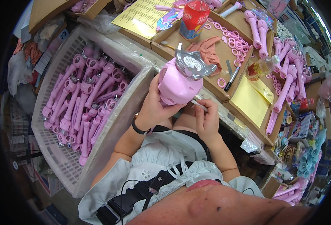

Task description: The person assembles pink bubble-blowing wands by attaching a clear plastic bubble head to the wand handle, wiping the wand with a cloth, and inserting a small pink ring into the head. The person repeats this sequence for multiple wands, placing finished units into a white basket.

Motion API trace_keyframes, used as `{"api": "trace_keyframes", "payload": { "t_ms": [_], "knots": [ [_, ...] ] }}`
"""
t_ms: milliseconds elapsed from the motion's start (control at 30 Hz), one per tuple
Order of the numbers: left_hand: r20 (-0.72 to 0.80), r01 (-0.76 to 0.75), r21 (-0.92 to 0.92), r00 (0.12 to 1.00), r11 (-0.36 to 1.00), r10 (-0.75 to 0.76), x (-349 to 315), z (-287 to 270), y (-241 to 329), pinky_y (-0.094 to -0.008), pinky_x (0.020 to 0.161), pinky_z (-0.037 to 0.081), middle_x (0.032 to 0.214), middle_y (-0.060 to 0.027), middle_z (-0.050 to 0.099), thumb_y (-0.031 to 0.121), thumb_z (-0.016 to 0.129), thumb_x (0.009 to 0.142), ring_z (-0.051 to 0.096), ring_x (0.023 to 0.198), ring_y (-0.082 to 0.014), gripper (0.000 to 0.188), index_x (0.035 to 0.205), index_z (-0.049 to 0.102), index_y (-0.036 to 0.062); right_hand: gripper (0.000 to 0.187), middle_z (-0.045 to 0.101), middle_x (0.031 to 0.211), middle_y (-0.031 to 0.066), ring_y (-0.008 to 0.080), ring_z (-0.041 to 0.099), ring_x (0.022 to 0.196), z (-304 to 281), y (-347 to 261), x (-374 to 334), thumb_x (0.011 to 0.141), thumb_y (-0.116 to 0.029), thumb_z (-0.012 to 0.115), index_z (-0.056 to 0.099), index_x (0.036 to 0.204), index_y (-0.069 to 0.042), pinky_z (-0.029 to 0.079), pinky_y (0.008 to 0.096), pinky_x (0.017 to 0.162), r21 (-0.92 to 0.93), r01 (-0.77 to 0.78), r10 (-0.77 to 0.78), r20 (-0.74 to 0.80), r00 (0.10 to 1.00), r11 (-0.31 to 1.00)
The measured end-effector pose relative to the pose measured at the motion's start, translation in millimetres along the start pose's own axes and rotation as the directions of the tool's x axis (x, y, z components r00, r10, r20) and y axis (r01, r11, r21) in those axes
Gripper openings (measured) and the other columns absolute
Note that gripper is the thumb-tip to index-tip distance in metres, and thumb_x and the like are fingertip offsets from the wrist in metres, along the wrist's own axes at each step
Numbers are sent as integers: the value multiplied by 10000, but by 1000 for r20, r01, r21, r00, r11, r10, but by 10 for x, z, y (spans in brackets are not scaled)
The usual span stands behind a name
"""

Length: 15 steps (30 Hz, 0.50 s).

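My left hand (150,107) is wrapped round a glossy pink, rounded plastic shell (179,89), holding it up in front of my lap. On top of the shell sits a silver ornament (196,66) with pointed ends and a raised pattern. My right hand (208,122) pinches a thin white stick (199,105) between thumb and fingers. The stick's far end reaches the lower right side of the shell; whether it touches is hard to tell.
At left stands a white plastic crate (41,80) heaped with pink wand handles (86,88). Ahead, a cardboard tray (220,32) holds pink rings (237,42), an orange cloth (206,52), a black marker (232,78) and a red container (194,20). A bottle (261,69) stands farther right.
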<state>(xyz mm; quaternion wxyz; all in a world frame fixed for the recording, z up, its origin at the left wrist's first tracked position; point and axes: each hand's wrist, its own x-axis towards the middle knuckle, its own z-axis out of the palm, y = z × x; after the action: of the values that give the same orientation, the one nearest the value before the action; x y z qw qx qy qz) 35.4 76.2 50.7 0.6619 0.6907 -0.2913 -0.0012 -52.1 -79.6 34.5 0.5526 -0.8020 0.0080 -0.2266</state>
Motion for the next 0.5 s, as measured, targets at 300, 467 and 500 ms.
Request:
{"api": "trace_keyframes", "payload": {
  "t_ms": [300,467,500],
  "knots": [
    [34,-65,118,998,991,62,-41,-11,53,-353,920,431,1220,-164,498,92,776,692,526,1112,-247,866,1362,234,7,173,551,737,23,61,495,603,-173,-94,79,955,-140,491,476,1042,9,401,186,547,439,-518,422,303,855,734],
    [6,-76,73,997,994,76,-11,13,8,-354,918,429,1230,-167,488,98,786,684,520,1117,-245,889,1363,221,-1,182,580,785,38,65,532,654,-37,-95,-34,958,-138,481,450,1063,8,424,187,583,250,-152,143,52,988,956],
    [10,-89,102,996,991,89,-10,12,1,-353,918,429,1232,-168,486,98,786,686,518,1118,-243,890,1363,218,-2,184,585,787,41,68,535,654,-41,-87,-45,956,-136,487,452,1063,9,427,188,586,214,-139,133,43,990,967]
  ]
}}
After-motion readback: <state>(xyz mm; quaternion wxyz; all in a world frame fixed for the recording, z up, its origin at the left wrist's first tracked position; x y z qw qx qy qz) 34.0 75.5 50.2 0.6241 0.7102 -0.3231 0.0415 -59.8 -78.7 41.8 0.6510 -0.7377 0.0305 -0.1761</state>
